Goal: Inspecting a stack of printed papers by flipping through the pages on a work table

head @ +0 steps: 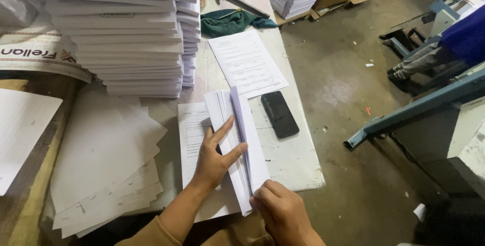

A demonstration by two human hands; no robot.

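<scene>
Two bare hands work a folded sheaf of white pages just left of a black phone on the table, left hand spread flat along its long axis, right hand pinching its near end.

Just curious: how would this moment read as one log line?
left hand: fingers spread on folded white paper bundle | right hand: pinching bundle's near corner | black phone: beside bundle
</scene>
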